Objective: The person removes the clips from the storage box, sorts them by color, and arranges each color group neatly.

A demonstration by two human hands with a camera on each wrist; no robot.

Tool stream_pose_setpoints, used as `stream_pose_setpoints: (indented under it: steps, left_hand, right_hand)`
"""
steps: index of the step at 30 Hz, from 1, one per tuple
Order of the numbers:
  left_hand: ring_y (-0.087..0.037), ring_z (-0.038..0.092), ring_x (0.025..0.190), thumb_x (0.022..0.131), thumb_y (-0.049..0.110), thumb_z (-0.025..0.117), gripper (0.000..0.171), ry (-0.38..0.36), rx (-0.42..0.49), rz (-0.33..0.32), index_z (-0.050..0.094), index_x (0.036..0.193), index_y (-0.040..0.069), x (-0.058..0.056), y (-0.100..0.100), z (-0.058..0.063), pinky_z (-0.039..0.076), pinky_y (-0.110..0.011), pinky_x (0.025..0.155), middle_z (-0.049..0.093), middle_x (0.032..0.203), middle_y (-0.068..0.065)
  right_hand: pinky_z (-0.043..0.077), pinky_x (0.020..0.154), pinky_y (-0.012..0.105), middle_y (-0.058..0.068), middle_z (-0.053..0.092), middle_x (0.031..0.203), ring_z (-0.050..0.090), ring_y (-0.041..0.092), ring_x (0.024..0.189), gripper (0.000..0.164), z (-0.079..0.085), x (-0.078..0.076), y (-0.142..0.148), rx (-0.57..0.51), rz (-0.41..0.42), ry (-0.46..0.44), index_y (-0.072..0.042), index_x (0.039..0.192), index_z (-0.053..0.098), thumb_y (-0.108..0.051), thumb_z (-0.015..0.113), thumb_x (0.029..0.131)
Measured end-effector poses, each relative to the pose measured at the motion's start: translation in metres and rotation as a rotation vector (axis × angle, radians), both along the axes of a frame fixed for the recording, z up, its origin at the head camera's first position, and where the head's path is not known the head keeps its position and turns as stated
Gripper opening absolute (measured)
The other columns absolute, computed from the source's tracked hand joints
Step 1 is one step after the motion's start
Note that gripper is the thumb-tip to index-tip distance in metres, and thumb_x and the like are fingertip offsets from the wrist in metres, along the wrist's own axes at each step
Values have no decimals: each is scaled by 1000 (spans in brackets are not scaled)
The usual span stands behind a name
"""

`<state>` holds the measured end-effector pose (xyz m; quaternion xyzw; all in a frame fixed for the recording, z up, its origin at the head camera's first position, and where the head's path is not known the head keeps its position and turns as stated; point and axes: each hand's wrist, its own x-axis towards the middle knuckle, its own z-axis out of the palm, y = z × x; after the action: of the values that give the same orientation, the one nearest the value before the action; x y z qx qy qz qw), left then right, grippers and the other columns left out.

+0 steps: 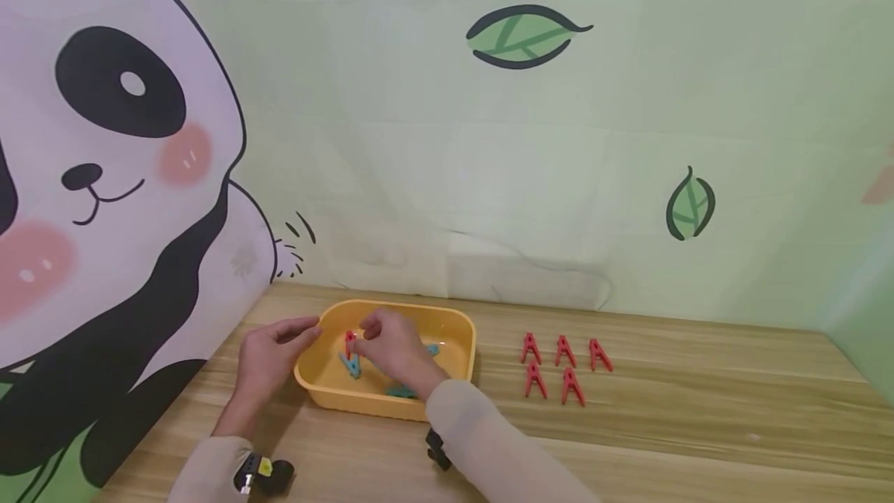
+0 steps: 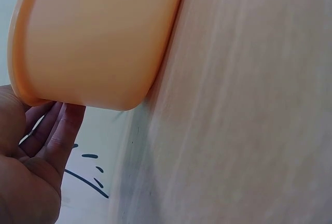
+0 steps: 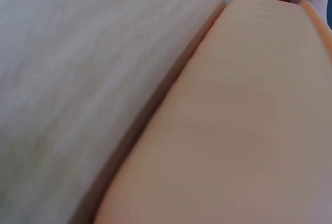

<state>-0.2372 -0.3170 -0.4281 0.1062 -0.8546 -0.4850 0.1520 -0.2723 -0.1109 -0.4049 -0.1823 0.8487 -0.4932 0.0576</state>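
A yellow plastic basin point(image 1: 454, 324) stands on the wooden table. My left hand point(image 1: 268, 355) touches the basin's left end from outside; its fairly straight fingers lie against the wall near the rim in the left wrist view. Reaching over the near side, my right hand point(image 1: 394, 344) is inside the basin and pinches a red clothespin point(image 1: 350, 341) by its upper part. Just below that is a blue clothespin point(image 1: 351, 365) on the basin floor. More blue-green clothespins point(image 1: 401, 392) lie partly hidden under the right forearm. The right wrist view has only the basin's outer wall and a bit of the left hand.
To the right of the basin, several red clothespins point(image 1: 534, 380) lie on the table point(image 1: 698, 394) in two rows. A pale green wall cloth point(image 1: 391, 138) with a printed panda and leaves rises behind the table's back edge.
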Motion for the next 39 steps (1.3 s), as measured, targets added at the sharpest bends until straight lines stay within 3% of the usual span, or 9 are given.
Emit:
stream_pose_setpoints:
  steps: [11, 21, 28, 30, 35, 39]
  left_hand:
    - [-30, 68, 120, 101, 26, 77, 35, 14, 11, 1, 77, 128, 3, 0, 0, -1, 48, -6, 79, 75, 126, -15]
    - [-30, 67, 122, 101, 27, 77, 36, 5, 26, -7, 76, 129, 4, 0, 0, -1, 48, -6, 80, 74, 128, -15]
    - [-30, 67, 121, 101, 27, 77, 37, 8, 29, -7, 76, 129, 3, 1, 0, -1, 49, -6, 80, 74, 128, -15]
    - [-30, 67, 121, 101, 27, 77, 37, 9, 27, -5, 76, 129, 4, 1, 0, -1, 49, -6, 80, 74, 128, -15]
    - [-30, 66, 123, 101, 27, 77, 37, 0, 35, -1, 76, 130, 4, 1, 0, 0, 49, -6, 81, 74, 129, -15]
    - [-31, 65, 125, 101, 26, 77, 37, -10, 41, -1, 76, 130, 4, 1, 1, 1, 49, -7, 82, 74, 129, -15]
  right_hand:
    - [60, 81, 29, 3, 71, 103, 66, 13, 87, 25, -1, -3, -11, -97, -65, -44, -2, 114, 73, -14, 82, 95]
    - [59, 86, 34, 5, 72, 108, 64, 17, 93, 19, -6, -3, -15, 4, -11, -73, -3, 112, 77, -10, 81, 96]
    - [58, 82, 29, 6, 74, 108, 62, 16, 91, 24, -7, -5, -17, 54, 36, -71, -1, 120, 77, -6, 78, 97]
    - [55, 79, 26, 5, 75, 108, 60, 16, 89, 23, -13, -8, -18, 83, 62, -22, -1, 120, 78, -6, 76, 98]
    - [50, 73, 21, 0, 74, 102, 58, 13, 85, 9, -13, -7, -18, 166, 107, 54, -4, 104, 80, -6, 75, 97]
    - [49, 67, 21, -3, 70, 89, 58, 13, 78, 4, -9, -5, -17, 185, 79, 8, -6, 94, 80, -7, 77, 96]
